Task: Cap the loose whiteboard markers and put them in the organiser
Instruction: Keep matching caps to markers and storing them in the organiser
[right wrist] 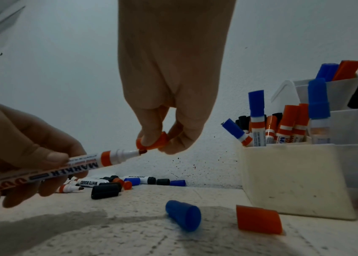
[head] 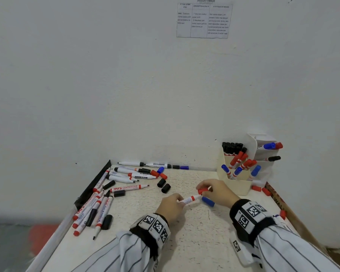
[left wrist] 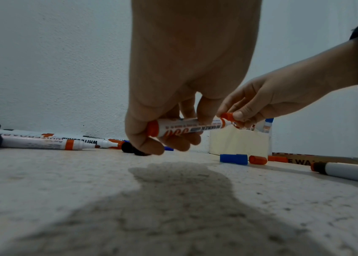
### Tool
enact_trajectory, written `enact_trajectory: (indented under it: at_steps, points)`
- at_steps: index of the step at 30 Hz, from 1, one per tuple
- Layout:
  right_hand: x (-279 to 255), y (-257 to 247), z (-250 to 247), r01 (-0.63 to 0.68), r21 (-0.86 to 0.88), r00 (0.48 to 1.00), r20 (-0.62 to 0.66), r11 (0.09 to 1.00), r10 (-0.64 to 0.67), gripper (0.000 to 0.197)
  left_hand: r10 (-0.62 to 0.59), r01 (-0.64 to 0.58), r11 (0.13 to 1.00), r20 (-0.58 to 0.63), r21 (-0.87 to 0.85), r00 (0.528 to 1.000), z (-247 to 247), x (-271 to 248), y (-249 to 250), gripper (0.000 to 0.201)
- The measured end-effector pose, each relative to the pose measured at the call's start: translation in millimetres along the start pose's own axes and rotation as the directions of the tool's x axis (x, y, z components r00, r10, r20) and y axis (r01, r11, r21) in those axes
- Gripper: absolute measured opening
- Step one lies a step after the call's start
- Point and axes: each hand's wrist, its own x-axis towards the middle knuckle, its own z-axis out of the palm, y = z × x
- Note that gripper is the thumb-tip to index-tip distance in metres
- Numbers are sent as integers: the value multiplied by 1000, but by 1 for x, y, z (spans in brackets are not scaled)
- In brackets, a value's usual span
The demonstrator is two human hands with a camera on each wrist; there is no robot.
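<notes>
My left hand (head: 172, 205) grips the barrel of a red whiteboard marker (head: 189, 200) (left wrist: 187, 129) (right wrist: 68, 168) just above the table. My right hand (head: 214, 190) pinches a red cap (head: 202, 191) (right wrist: 153, 141) at the marker's bare tip; the tip sits at the cap's mouth. The cream organiser (head: 238, 185) (right wrist: 294, 178) stands to the right by the wall and holds several capped black, red and blue markers. Several uncapped markers (head: 130, 188) lie on the left of the table.
A loose blue cap (head: 208, 201) (right wrist: 183, 214) lies under my right hand, a red cap (right wrist: 259, 219) beside it. Black caps (head: 164, 185) and more caps lie mid-table and along the wall. A white holder (head: 265, 152) stands behind the organiser. The table's right edge runs close by.
</notes>
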Motion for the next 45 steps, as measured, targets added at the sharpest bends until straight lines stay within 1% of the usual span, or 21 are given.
enact_trajectory:
  at_steps: [4, 9, 12, 13, 14, 16, 17, 21, 22, 24, 26, 28, 30, 33, 35, 38, 40, 41, 43, 44, 45]
  points:
    - [-2, -1, -3, -19, 39, 986, -163, 999, 25, 25, 10, -11, 1000, -44, -24, 999, -1, -2, 0, 22]
    - [-7, -2, 1, 16, 83, 997, -71, 996, -10, 22, 48, -50, 996, -27, -77, 999, 0, -5, 3, 20]
    - [-10, -3, 1, -12, 124, 1000, -20, 992, 15, 13, 57, -56, 993, 4, -101, 998, -1, -9, 5, 21]
    - [-12, -4, 0, -34, 135, 999, -2, 990, 35, 13, 64, -62, 990, 15, -124, 998, -2, -12, 6, 22]
    - [-12, -5, 0, -62, 145, 998, 8, 987, 61, 23, 82, -76, 983, 24, -167, 996, -3, -14, 7, 22]
    - [-14, -8, 0, -126, 175, 991, -26, 976, 133, 44, 152, -142, 959, 23, -244, 988, -6, -20, 12, 21]
    - [-14, -10, 1, -153, 201, 984, -58, 967, 168, 49, 185, -177, 956, 12, -234, 983, -8, -22, 15, 23]
    - [-14, -15, -1, -205, 257, 965, -110, 944, 240, 46, 251, -253, 967, -77, -18, 965, -9, -24, 25, 28]
    - [-14, -16, -3, -207, 276, 963, -113, 939, 245, 44, 270, -272, 962, -68, -9, 960, -8, -24, 28, 29]
    - [-16, -16, -7, -190, 314, 963, -125, 930, 239, 40, 288, -288, 954, -17, -86, 958, -8, -23, 32, 29]
    - [-17, -16, -11, -125, 334, 971, -152, 934, 184, 38, 264, -242, 936, 56, -255, 963, -9, -22, 36, 29]
    - [-19, -15, -16, -43, 346, 977, -180, 937, 112, 38, 202, -106, 883, 166, -457, 965, -11, -24, 42, 28]
    - [-21, -13, -21, 14, 370, 980, -191, 929, 61, 36, 164, 46, 796, 289, -603, 943, -10, -27, 47, 27]
    - [-26, -11, -29, 89, 440, 981, -192, 893, -4, 33, 167, 192, 696, 416, -692, 894, -7, -27, 53, 31]
    - [-29, -6, -32, 118, 447, 981, -191, 886, -34, 33, 183, 213, 676, 441, -705, 879, -3, -24, 56, 31]
    - [-30, 0, -42, 126, 450, 986, -157, 884, -61, 31, 241, 86, 685, 336, -723, 910, 7, -16, 60, 26]
    - [-30, 3, -54, 138, 366, 982, -169, 921, -80, 28, 249, -29, 742, 235, -669, 940, 15, -7, 61, 21]
    - [-30, 4, -61, 150, 328, 975, -205, 933, -84, 25, 254, -94, 808, 200, -581, 946, 18, -2, 60, 21]
    - [-32, 6, -79, 184, 359, 936, -349, 915, -52, 19, 262, -210, 949, 223, -234, 939, 24, 11, 51, 25]
    - [-33, 8, -90, 201, 396, 900, -436, 896, -9, 17, 211, -220, 975, 262, 8, 942, 27, 18, 42, 33]
    - [-34, 11, -101, 216, 420, 854, -519, 882, 38, 16, 138, -198, 960, 285, 196, 949, 29, 23, 34, 42]
